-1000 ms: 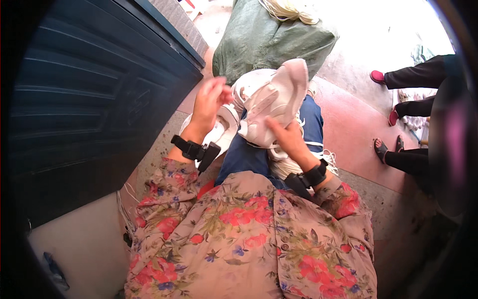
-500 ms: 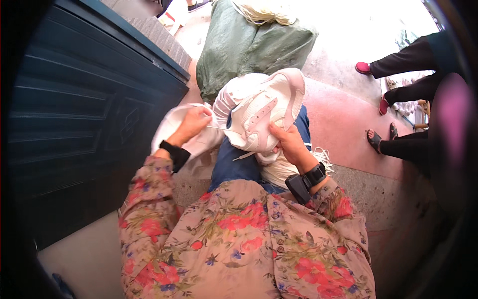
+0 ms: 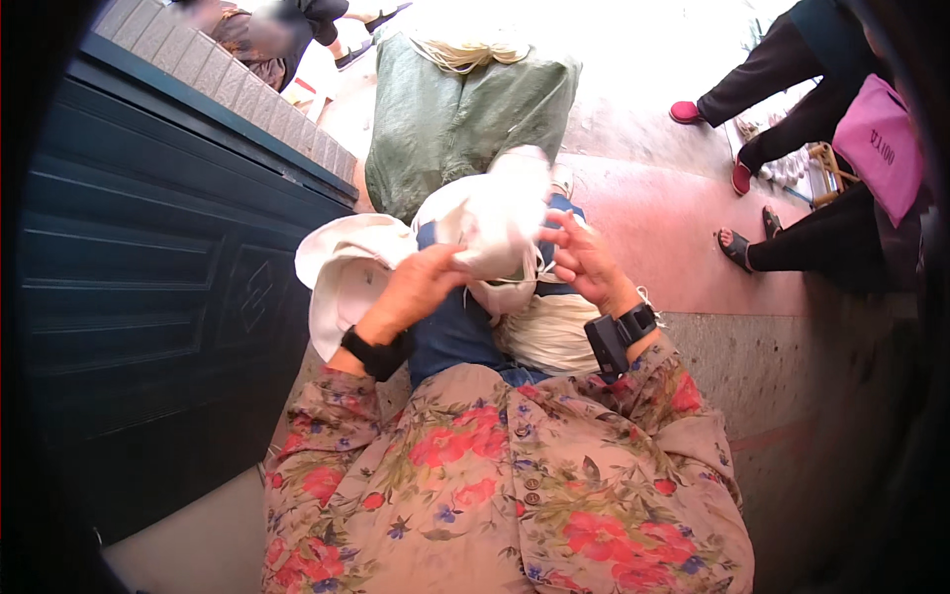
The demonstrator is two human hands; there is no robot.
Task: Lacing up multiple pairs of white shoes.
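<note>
A white sneaker (image 3: 500, 223), smeared by motion, is over my blue-trousered knees. My left hand (image 3: 421, 287) has its fingers closed on the near left side of the sneaker. My right hand (image 3: 591, 265) is at the shoe's right side with its fingers apart; thin pale laces (image 3: 534, 267) hang between it and the shoe, and I cannot make out a grip on them. A bundle of cream laces (image 3: 554, 332) lies by my right thigh. Beside my left hand is a white, hollow, soft-looking item (image 3: 336, 247) with a broad curved rim.
A large green sack (image 3: 465, 119) stands ahead, topped by another lace bundle (image 3: 470, 49). A dark blue panelled door (image 3: 178, 267) borders the left, with grey brickwork (image 3: 218, 79) beyond. People's legs (image 3: 792, 119) and a pink bag (image 3: 881, 144) are at the right; another person (image 3: 287, 40) is at the far left.
My left hand has moved right, from pulling a lace out leftward to the sneaker itself. The right hand's fingers have come off the shoe and spread. The sneaker has turned.
</note>
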